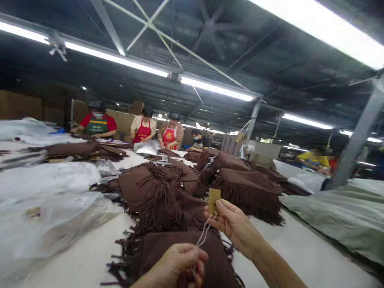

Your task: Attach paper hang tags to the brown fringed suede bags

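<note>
Between the thumb and fingers of my right hand (232, 222) is a tan hang tag (214, 201), held upright. A thin pale string (205, 232) runs from the tag's lower end down to my left hand (183, 264), which pinches it. Right below both hands lies a dark brown fringed bag (162, 250), its strands spread out to the left. More brown fringed bags (135, 184) are heaped just beyond it, some showing small metal fittings. To the right of that heap stands another stack of fringed bags (246, 188).
Clear plastic bags (60, 216) cover the left of the white table (87, 260). Greenish plastic sheeting (339, 216) lies at the right. Several co-workers, one in a green apron (97, 126), are across the table. A metal post (360, 136) rises at right.
</note>
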`<action>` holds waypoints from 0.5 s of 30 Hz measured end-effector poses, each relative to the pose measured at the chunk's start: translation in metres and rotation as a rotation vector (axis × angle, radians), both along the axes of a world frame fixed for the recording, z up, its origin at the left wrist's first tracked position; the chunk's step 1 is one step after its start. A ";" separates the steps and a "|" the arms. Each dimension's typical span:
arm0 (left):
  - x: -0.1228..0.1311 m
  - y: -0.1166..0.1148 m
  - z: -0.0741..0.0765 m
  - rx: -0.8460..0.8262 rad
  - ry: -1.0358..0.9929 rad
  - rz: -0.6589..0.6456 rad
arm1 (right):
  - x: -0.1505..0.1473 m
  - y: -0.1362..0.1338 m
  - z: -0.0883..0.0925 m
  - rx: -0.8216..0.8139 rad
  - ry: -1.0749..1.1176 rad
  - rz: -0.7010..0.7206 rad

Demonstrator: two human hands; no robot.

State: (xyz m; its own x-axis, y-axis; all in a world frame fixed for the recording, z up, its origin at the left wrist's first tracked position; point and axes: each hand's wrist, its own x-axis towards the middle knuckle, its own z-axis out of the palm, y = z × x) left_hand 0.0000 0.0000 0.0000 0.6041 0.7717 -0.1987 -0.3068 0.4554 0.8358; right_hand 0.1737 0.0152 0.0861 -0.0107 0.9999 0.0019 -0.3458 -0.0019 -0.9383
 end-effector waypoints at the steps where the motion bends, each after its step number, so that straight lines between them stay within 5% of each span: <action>1: -0.005 0.000 -0.001 0.016 0.038 0.010 | 0.003 -0.002 0.000 -0.001 0.016 -0.017; 4: -0.020 -0.001 -0.004 0.106 0.152 0.027 | 0.015 -0.007 -0.007 -0.013 0.010 -0.037; 7: -0.036 -0.002 -0.010 0.255 0.261 0.025 | 0.032 -0.009 -0.032 -0.045 -0.071 -0.001; 10: -0.050 -0.004 -0.009 0.430 0.535 -0.007 | 0.043 -0.009 -0.062 -0.065 -0.445 -0.036; 13: -0.058 -0.008 0.003 0.685 0.829 -0.009 | 0.030 -0.014 -0.077 0.149 -0.848 -0.273; 15: -0.060 -0.010 0.017 0.795 0.919 -0.036 | 0.005 -0.023 -0.078 0.251 -0.860 -0.192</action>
State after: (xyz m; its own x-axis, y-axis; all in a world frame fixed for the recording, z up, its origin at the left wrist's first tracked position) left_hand -0.0603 -0.0102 0.0169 0.5107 0.8586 -0.0435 0.5492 -0.2869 0.7849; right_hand 0.1792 -0.0074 0.0085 0.0576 0.9560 0.2877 0.4992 0.2220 -0.8375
